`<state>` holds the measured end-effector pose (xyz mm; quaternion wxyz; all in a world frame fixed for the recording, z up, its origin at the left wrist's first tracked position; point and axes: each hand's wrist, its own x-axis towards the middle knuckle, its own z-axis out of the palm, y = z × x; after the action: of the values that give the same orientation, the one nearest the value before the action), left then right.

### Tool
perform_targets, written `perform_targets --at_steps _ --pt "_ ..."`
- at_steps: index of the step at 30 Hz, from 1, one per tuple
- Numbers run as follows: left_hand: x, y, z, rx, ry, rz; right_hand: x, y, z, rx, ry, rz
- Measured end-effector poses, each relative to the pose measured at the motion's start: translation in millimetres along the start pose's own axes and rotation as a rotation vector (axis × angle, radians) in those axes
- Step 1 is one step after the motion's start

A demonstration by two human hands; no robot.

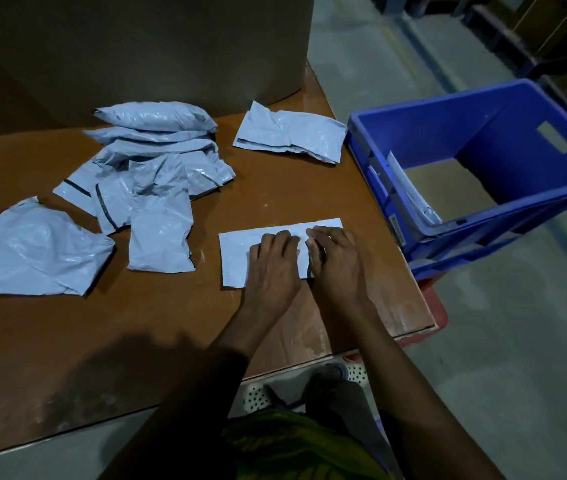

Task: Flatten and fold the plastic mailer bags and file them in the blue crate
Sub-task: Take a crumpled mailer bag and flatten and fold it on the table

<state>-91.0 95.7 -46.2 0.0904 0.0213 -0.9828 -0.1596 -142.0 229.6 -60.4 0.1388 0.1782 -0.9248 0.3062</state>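
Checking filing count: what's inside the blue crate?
Folded mailers lean on the table-side wall of the blue crate; count unclear, since they overlap and the wall hides their lower edges.

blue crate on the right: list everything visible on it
The blue crate is an open-topped rectangular bin that looks like moulded plastic, with a thick rim. One wall has a rectangular handle slot; a small label sits on the outer wall facing the table. It stands off the table's right edge, close against it, seemingly on something red. Inside, a few flattened pale mailers stand on edge against the table-side wall; the rest of its floor shows bare.
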Motion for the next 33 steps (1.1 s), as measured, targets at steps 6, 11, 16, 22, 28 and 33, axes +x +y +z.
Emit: perform_targets --at_steps 6,11,16,22,28,33 --pt "-5.8 -10.9 -7.4 -0.167 0.045 -0.016 -27.6 -5.9 -18.2 -0.023 0.034 0.011" --pt "-38.1 -12.8 -5.9 -0.075 0.183 -0.026 -48.3 -12.3 -13.2 -0.015 0.101 0.040" --pt "-37.3 -17.7 -7.7 -0.101 0.157 -0.011 -45.1 -15.7 -16.3 -0.059 0.045 0.043" --pt "-61.7 -38.0 -19.5 -0.186 0.271 -0.078 -51.5 -43.9 -10.3 -0.136 0.042 -0.045" --pt "-74.2 -55.1 -19.9 -0.203 0.222 -0.073 -64.5 -45.5 -2.6 -0.079 0.024 -0.015" --pt "-74.8 -67.1 -42.6 -0.394 0.255 -0.148 -47.9 -68.0 -6.7 -0.133 -0.014 -0.033"
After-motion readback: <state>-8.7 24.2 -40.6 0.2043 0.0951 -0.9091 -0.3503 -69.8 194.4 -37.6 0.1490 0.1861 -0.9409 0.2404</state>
